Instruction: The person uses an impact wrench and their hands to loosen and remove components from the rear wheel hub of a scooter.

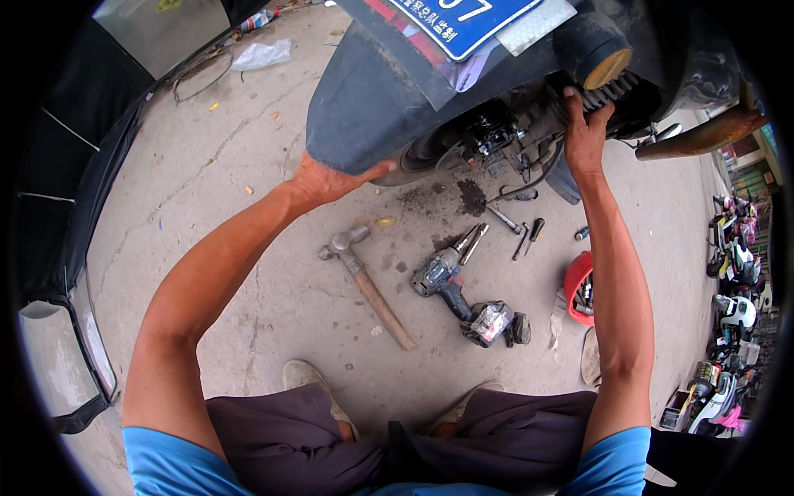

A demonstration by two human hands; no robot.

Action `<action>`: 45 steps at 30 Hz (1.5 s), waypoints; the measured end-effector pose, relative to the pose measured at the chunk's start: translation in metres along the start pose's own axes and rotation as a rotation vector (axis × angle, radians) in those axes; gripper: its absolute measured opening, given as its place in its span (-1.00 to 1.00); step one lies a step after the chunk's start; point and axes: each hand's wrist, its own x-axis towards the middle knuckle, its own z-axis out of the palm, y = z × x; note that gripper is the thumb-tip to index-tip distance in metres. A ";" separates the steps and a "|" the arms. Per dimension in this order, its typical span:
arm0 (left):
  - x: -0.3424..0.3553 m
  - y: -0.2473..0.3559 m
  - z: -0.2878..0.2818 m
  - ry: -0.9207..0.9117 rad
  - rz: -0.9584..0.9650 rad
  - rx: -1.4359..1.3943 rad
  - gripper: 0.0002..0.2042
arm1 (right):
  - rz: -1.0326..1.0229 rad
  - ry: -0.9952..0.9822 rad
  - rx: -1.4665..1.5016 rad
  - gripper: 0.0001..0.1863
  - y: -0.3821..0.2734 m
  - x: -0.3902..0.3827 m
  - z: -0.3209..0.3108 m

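The grey-black rear mudguard (364,107) of a motorbike juts toward me, with a blue number plate (471,21) above it. My left hand (327,178) grips the mudguard's lower edge, thumb stretched along the side and the other fingers hidden beneath. Beside the round amber lamp (608,69), my right hand (586,136) is closed around the lower end of a dark coil spring (610,91), which looks like a shock absorber; some fingers are out of sight. Between the hands, part of a wheel (426,149) and an exposed greasy mechanism (496,136) show.
On the concrete lie a wooden-handled hammer (372,293), a cordless impact wrench (451,285), sockets (473,242) and screwdrivers (533,237). A red helmet-like bowl (579,285) of small parts sits by my right forearm. An exhaust pipe (703,132) sticks out right; parked scooters (732,310) stand beyond.
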 end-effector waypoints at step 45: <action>0.025 -0.017 0.056 0.387 0.250 -0.501 -0.52 | -0.074 -0.086 -0.103 -0.41 0.083 0.060 -0.045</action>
